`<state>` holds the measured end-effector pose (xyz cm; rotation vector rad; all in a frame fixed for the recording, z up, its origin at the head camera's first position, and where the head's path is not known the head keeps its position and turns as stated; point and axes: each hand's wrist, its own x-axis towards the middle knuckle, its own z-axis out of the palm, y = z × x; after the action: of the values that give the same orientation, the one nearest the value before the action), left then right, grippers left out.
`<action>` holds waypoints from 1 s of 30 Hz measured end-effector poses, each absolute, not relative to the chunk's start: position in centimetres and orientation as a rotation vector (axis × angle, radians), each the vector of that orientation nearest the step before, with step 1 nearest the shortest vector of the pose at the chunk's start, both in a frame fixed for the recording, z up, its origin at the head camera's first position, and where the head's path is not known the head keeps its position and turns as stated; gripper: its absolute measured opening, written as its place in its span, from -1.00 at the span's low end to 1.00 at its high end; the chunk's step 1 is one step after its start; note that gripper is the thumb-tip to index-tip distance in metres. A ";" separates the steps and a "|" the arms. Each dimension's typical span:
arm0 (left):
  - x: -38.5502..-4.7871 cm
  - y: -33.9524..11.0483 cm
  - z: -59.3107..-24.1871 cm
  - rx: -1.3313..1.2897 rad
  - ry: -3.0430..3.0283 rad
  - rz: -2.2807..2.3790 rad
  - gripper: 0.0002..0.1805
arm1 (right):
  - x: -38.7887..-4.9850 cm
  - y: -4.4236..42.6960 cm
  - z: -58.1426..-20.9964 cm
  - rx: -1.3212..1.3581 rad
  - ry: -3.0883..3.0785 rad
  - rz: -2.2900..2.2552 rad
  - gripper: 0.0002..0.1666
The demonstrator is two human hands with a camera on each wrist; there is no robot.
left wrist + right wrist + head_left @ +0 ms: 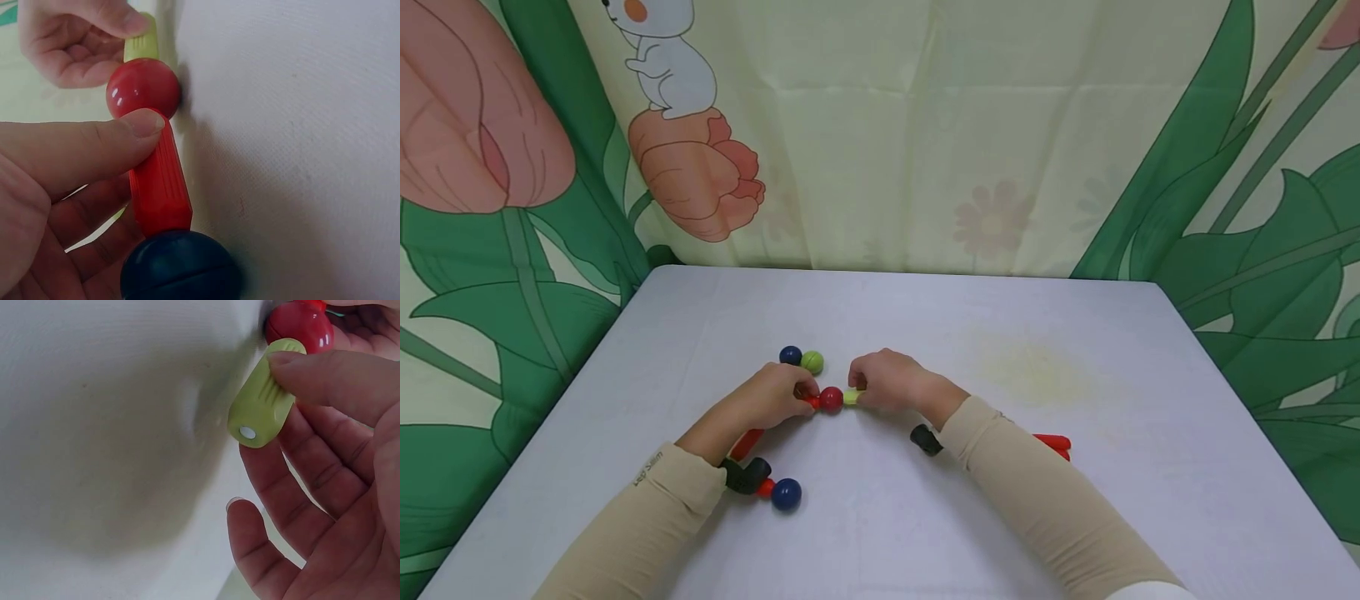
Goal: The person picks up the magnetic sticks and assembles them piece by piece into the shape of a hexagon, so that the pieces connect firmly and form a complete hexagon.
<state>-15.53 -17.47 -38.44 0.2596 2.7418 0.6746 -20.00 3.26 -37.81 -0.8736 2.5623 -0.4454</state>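
Note:
My left hand (775, 392) pinches a red rod (161, 181) between thumb and fingers. One end of the rod meets a red ball (831, 400), the other a dark blue ball (181, 265), which the hand hides in the head view. On the ball's far side my right hand (887, 379) pinches a short yellow-green rod (262, 403) that touches the red ball. A pale round spot shows in this rod's free end. Just beyond the left hand lie another blue ball (791, 356) and a green ball (812, 362), side by side.
Near the left forearm lie a red rod (747, 444), a black curved piece (748, 477) and a blue ball (786, 494). Beside the right sleeve are a black piece (926, 440) and red rods (1054, 443), partly hidden. A printed curtain (865, 167) hangs behind the white table (880, 550).

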 end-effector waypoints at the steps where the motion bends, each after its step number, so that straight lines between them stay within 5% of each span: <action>1: -15.5 -17.4 -38.4 0.257 2.741 0.677 -0.77 | -20.0 3.3 -37.8 -0.861 2.560 -0.451 -0.84; 30: -13.9 -19.8 -38.2 0.167 2.725 0.667 -0.76 | -22.2 0.9 -38.0 -0.939 2.605 -0.573 -0.61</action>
<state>-13.94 -19.82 -38.21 0.1665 2.7252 0.6673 -22.18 0.88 -38.00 -0.9391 2.6055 -0.5725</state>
